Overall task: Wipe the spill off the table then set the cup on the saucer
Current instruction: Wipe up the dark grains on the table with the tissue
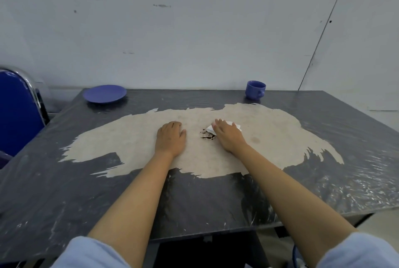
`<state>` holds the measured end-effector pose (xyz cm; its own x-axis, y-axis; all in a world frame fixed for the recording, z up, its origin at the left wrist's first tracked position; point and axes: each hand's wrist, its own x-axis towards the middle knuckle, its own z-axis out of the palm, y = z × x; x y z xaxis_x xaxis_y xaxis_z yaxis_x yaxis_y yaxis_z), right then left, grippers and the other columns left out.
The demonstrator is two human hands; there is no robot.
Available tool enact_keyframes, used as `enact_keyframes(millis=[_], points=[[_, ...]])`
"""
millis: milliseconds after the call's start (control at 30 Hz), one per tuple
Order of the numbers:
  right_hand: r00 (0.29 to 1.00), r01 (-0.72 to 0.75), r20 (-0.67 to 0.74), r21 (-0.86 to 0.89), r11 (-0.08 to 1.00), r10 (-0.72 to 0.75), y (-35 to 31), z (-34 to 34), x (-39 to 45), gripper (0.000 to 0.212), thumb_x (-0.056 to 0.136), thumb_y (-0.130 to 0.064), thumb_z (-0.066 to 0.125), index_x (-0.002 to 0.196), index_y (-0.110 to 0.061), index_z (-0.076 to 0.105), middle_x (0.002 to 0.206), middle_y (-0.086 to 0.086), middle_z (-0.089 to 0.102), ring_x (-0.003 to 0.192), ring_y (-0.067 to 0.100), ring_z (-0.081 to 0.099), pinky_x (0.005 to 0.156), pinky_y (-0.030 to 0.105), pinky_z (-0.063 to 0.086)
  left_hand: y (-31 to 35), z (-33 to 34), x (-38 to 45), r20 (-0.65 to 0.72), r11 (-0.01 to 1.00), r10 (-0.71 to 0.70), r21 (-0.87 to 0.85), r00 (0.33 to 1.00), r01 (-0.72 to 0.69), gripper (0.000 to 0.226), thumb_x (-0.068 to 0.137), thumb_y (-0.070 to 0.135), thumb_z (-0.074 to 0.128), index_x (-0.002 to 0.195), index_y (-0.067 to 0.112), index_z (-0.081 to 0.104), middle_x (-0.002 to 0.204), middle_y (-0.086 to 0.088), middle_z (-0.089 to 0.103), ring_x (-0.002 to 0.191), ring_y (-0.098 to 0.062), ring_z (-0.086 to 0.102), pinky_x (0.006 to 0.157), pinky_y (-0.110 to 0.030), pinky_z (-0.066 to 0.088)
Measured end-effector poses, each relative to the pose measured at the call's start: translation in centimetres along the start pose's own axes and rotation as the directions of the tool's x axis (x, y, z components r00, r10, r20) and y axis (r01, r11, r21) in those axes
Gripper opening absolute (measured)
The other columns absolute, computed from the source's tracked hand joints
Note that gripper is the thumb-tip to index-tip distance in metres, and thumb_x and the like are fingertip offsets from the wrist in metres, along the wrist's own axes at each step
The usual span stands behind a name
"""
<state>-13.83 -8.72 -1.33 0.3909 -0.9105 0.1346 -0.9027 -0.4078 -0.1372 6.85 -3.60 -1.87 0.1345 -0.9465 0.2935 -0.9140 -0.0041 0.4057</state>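
Dark coffee spill (207, 135) sits just left of my right hand (228, 136), flat on a white napkin (234, 126). Left hand (171, 137) rests open on the counter (194, 198). Cup (255, 89) far right, saucer (105, 93) far left, well apart.
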Motion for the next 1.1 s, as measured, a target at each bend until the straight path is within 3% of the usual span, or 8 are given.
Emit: enact_keyframes(millis=[167, 333, 567, 1100], points=[[0.998, 0.017, 0.051, 0.101, 0.995, -0.022, -1.0, -0.1, 0.7, 0.048, 0.106, -0.026, 0.020, 0.150, -0.011, 0.030, 0.160, 0.009, 0.026, 0.146, 0.026, 0.026, 0.121, 0.044, 0.007, 0.0, 0.2, 0.1, -0.021, 1.000, -0.013, 0.000, 1.000, 0.013, 0.043, 0.099, 0.031, 0.038, 0.135, 0.012, 0.050, 0.140, -0.006, 0.052, 0.130, -0.025, 0.046, 0.112, -0.037, 0.031], [0.993, 0.100, 0.070, 0.001, 0.995, -0.100, -1.1, 0.2, 1.0, 0.049, 0.106, -0.016, 0.022, 0.154, -0.010, 0.017, 0.163, 0.010, 0.017, 0.146, 0.028, 0.025, 0.120, 0.045, 0.012, 0.1, 0.3, 0.1, -0.039, 1.000, -0.014, 0.016, 0.999, 0.014, 0.041, 0.099, 0.029, 0.036, 0.134, 0.012, 0.052, 0.138, -0.006, 0.055, 0.126, -0.024, 0.049, 0.109, -0.036, 0.034], [0.993, 0.058, 0.085, 0.229, 0.972, -0.079, -2.7, 0.1, 0.3, 0.049, 0.107, -0.034, 0.017, 0.153, -0.024, 0.028, 0.161, -0.004, 0.025, 0.148, 0.018, 0.024, 0.121, 0.033, 0.005, 0.3, 0.3, -0.1, -0.065, 0.999, -0.021, 0.026, 0.998, 0.023, 0.039, 0.102, 0.021, 0.031, 0.133, 0.011, 0.052, 0.136, -0.007, 0.056, 0.125, -0.024, 0.050, 0.108, -0.035, 0.034], [0.983, 0.125, 0.094, 0.287, 0.950, -0.158, -2.7, -1.1, -3.8, 0.046, 0.104, -0.036, 0.035, 0.149, -0.026, 0.039, 0.158, -0.009, 0.032, 0.145, 0.014, 0.032, 0.122, 0.031, 0.012, 0.4, 0.1, -0.5, -0.038, 0.999, -0.014, 0.033, 0.999, 0.016, 0.041, 0.102, 0.022, 0.031, 0.138, 0.011, 0.049, 0.141, -0.007, 0.053, 0.130, -0.023, 0.048, 0.113, -0.035, 0.034]])
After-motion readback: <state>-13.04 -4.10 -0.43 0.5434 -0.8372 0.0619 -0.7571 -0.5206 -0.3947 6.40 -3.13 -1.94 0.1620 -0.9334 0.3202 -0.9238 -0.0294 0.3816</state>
